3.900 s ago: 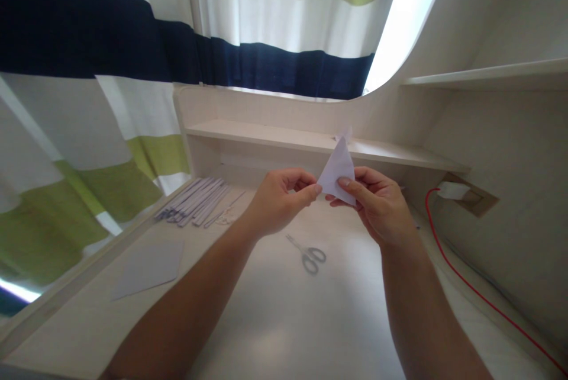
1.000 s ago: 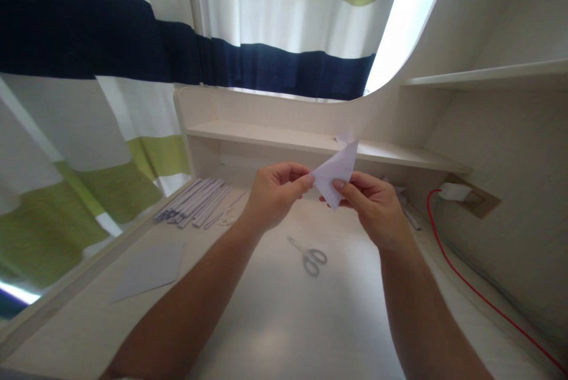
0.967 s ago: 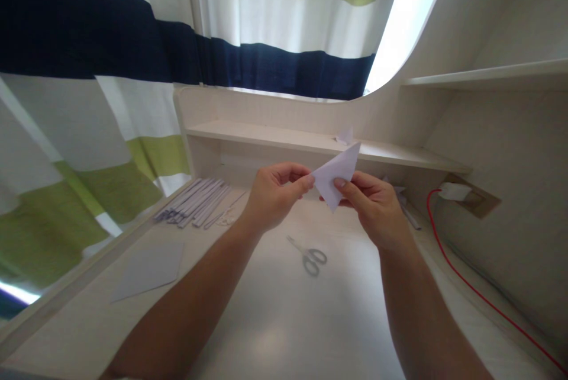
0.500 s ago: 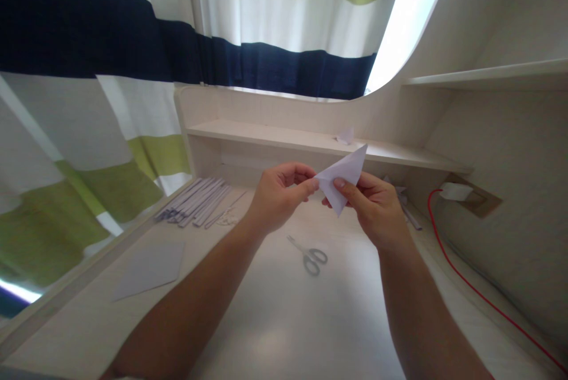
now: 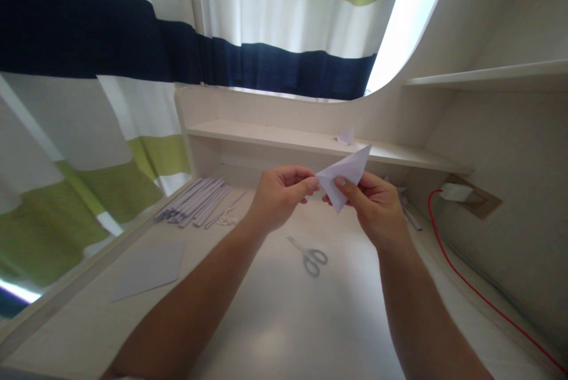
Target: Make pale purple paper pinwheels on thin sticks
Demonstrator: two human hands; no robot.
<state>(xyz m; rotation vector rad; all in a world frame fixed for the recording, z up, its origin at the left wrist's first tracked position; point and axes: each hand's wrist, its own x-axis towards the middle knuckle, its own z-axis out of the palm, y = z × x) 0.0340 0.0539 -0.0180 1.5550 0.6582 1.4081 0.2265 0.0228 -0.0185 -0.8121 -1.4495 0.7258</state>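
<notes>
This looked like a study corner in a home. Curtains (image 5: 288, 19) striped in green, white and navy hung behind and left of the tabletop (image 5: 261, 309), a pale shelf (image 5: 266, 135) ran above its back edge, and to its right a wall socket (image 5: 481, 201) held a white plug (image 5: 455, 192) with a red cable (image 5: 458, 271).

Folded paper (image 5: 347, 168) partly hides the right hand (image 5: 378, 208). The red cord (image 5: 461, 275) is cut off at the near right.
</notes>
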